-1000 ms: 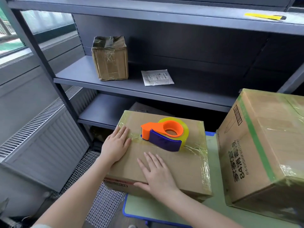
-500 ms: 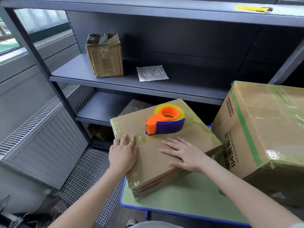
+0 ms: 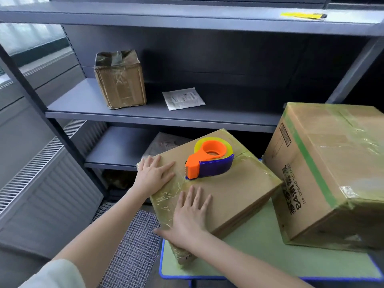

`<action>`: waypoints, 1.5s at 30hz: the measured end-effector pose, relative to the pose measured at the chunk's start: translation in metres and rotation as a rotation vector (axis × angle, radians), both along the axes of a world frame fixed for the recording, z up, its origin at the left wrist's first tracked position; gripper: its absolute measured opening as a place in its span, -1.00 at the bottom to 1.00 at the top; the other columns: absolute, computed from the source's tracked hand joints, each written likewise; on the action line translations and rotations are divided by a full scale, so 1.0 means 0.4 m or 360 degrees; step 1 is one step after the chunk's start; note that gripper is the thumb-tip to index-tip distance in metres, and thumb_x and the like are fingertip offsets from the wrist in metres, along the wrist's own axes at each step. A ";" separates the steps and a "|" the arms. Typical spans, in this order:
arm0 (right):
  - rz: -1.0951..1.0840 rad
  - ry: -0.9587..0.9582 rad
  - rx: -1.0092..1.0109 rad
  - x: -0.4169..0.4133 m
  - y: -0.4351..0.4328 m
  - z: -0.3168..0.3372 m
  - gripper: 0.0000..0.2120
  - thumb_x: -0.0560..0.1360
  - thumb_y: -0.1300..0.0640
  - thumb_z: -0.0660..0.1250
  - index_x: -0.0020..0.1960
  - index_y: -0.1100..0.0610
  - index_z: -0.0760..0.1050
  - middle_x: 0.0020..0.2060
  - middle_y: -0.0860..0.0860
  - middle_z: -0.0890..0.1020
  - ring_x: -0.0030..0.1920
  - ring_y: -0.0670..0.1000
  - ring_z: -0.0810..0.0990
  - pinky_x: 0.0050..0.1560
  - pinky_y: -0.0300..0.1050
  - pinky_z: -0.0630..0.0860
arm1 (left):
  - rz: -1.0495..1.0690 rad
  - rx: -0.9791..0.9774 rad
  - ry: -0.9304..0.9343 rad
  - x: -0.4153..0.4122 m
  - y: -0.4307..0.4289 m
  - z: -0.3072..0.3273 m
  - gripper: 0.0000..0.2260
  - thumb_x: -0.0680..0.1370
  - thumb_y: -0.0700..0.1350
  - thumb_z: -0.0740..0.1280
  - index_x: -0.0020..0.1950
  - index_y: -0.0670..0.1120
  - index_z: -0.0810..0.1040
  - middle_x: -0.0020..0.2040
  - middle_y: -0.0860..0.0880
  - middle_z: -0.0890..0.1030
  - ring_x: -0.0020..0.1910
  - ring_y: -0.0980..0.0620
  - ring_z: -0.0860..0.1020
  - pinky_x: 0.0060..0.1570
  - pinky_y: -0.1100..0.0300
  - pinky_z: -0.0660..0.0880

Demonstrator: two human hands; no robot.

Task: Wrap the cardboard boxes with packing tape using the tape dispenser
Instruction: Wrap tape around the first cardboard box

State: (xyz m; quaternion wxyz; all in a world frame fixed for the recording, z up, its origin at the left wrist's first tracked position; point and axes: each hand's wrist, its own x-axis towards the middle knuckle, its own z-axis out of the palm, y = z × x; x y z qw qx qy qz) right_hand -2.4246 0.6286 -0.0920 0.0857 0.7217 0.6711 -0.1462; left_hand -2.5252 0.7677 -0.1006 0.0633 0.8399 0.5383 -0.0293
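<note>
A flat cardboard box (image 3: pixel 232 190), partly covered in clear tape, lies at an angle on the green table (image 3: pixel 259 258), its near corner hanging over the table's left edge. An orange and purple tape dispenser (image 3: pixel 207 161) with a yellowish roll rests on top of the box. My left hand (image 3: pixel 154 173) lies flat on the box's far left corner. My right hand (image 3: pixel 190 215) lies flat on the near left part of the lid, thumb at the box's edge. Neither hand touches the dispenser.
A larger taped box (image 3: pixel 332 173) with a green stripe stands on the table's right side, close to the flat box. Behind is a grey metal shelf (image 3: pixel 155 116) with a small taped box (image 3: pixel 120 79) and a white packet (image 3: pixel 182 98). A radiator (image 3: pixel 41 183) is at the left.
The flat box has turned further on the table. My right hand moved from its right side to its near left part; my left hand shifted to the far left corner.
</note>
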 end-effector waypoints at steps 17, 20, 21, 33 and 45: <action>0.0356 -0.0017 -0.0086 0.121 -0.040 0.034 0.09 0.39 -0.28 0.33 0.51 0.34 -0.19 0.47 0.35 -0.22 0.48 0.33 -0.24 0.49 0.17 -0.23 | 0.0411 0.0087 -0.0032 0.055 -0.055 -0.022 -0.43 0.50 0.40 -0.03 0.48 0.25 0.14 0.33 -0.14 0.37 0.27 -0.18 0.32 0.24 -0.03 0.23; 0.0505 0.0032 -0.0120 0.199 -0.056 0.052 0.06 0.41 -0.22 0.36 0.53 0.29 -0.22 0.49 0.26 -0.25 0.50 0.20 -0.26 0.45 -0.02 -0.30 | 0.0585 0.0143 -0.0072 0.077 -0.127 -0.029 -0.46 0.54 0.33 -0.01 0.48 0.17 0.19 0.25 -0.19 0.41 0.19 -0.19 0.35 0.19 -0.01 0.24; 0.0544 0.0066 -0.0141 0.224 -0.056 0.055 0.05 0.42 -0.18 0.37 0.53 0.27 -0.23 0.49 0.23 -0.26 0.51 0.16 -0.27 0.42 -0.09 -0.32 | 0.0636 0.0146 -0.0071 0.084 -0.149 -0.031 -0.46 0.56 0.31 -0.01 0.49 0.14 0.18 0.24 -0.20 0.41 0.18 -0.19 0.35 0.18 -0.01 0.24; 0.0682 0.0228 -0.0439 0.422 -0.005 0.069 0.00 0.42 0.02 0.45 0.55 0.10 -0.20 0.52 -0.05 -0.22 0.51 -0.01 -0.25 0.47 -0.06 -0.26 | 0.0908 0.0142 0.0016 0.169 -0.319 -0.051 -0.38 0.58 0.24 -0.04 0.52 -0.12 0.10 0.28 -0.28 0.36 0.21 -0.21 0.33 0.21 -0.02 0.22; 0.0314 0.0192 0.0709 0.420 0.146 0.081 -0.60 0.51 0.36 0.14 0.34 0.21 0.28 0.34 0.07 0.32 0.33 0.08 0.29 0.27 -0.05 0.34 | 0.0582 -0.0123 -0.1323 0.222 -0.212 0.009 -0.54 0.54 -0.07 0.33 0.41 -0.14 0.34 0.29 -0.07 0.47 0.27 -0.04 0.43 0.27 0.11 0.34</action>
